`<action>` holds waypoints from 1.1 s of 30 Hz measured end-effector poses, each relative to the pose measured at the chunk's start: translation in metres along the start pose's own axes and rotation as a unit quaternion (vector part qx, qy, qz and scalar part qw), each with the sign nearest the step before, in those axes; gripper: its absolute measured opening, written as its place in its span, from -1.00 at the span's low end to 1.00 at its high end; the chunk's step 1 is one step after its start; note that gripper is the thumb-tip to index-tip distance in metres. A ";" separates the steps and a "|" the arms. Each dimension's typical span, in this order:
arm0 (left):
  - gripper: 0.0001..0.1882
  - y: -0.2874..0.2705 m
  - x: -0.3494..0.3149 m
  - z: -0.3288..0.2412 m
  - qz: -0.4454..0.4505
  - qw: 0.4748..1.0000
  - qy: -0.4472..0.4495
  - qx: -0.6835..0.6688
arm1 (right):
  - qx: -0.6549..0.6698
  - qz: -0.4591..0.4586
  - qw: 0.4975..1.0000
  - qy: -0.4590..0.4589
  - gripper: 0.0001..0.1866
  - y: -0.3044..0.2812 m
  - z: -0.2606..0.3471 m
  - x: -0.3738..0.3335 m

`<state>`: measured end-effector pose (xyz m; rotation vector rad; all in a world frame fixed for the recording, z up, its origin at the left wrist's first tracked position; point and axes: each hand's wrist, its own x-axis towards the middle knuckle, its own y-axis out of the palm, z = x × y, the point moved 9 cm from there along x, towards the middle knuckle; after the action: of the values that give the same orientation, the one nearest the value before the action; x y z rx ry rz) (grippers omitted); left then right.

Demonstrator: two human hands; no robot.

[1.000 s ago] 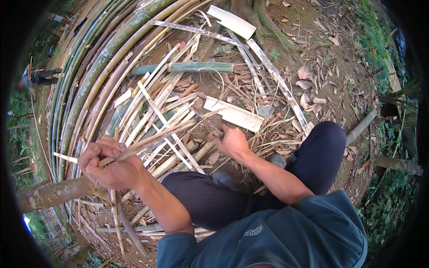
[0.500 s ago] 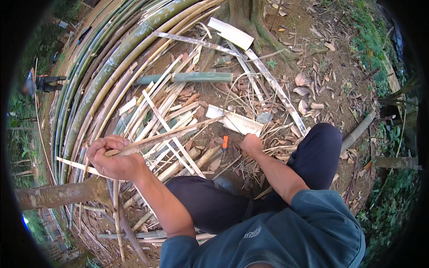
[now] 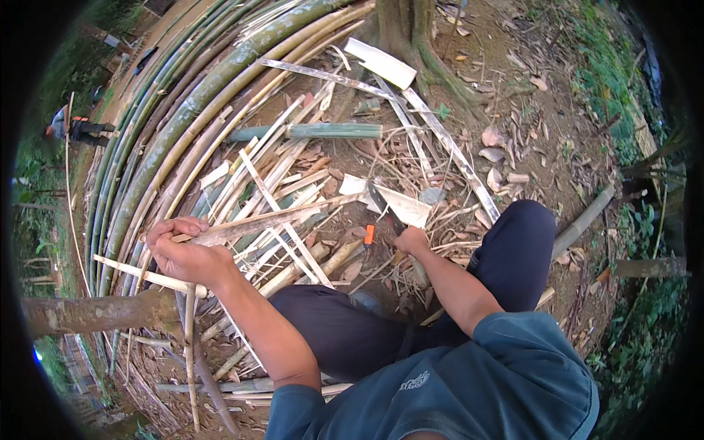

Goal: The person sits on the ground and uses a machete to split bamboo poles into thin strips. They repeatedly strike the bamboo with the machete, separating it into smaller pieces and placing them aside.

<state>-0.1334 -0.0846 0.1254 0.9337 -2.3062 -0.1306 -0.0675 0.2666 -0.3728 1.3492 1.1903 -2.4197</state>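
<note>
My left hand (image 3: 189, 255) is closed around the near-left end of a long split bamboo strip (image 3: 275, 218), which stretches right across the pile to the middle. In my right hand (image 3: 412, 240) is a knife (image 3: 387, 207), its dark blade pointing up and left, close to the strip's far end. Beneath the blade lies a pale half-round piece of split bamboo (image 3: 408, 207). Between my hands, a small orange object (image 3: 369, 235) rests on the ground; its kind I cannot make out. The knife's handle is mostly hidden in my fist.
Several long bamboo poles (image 3: 205, 92) curve along the left. Pale split strips (image 3: 253, 183) lie heaped in front of me. A tree trunk (image 3: 405, 29) stands at the far side, and a branch (image 3: 103, 314) juts in from the left. Another person (image 3: 77, 130) is far left.
The knife blade has turned so that its flat side shows, and my right hand has shifted slightly toward me. My left hand keeps hold of the bamboo strip, almost unmoved.
</note>
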 end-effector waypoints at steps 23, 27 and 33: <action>-0.87 0.148 -0.075 -0.028 0.294 0.942 -0.084 -0.137 | 0.273 0.006 0.870 -0.410 -0.43 -0.170 0.164 -0.217; -0.68 0.158 -0.094 -0.022 0.293 0.949 -0.091 -0.075 | 0.355 -0.053 0.856 -0.373 -0.46 -0.172 0.149 -0.205; -0.56 0.095 -0.110 -0.003 0.119 0.975 0.183 0.034 | 0.505 0.062 0.800 -0.318 -0.57 -0.208 0.137 -0.194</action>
<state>-0.1275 0.0585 0.1000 0.6425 -2.0639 0.2066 -0.1381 0.2651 -0.0654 0.4985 -0.4317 -3.0724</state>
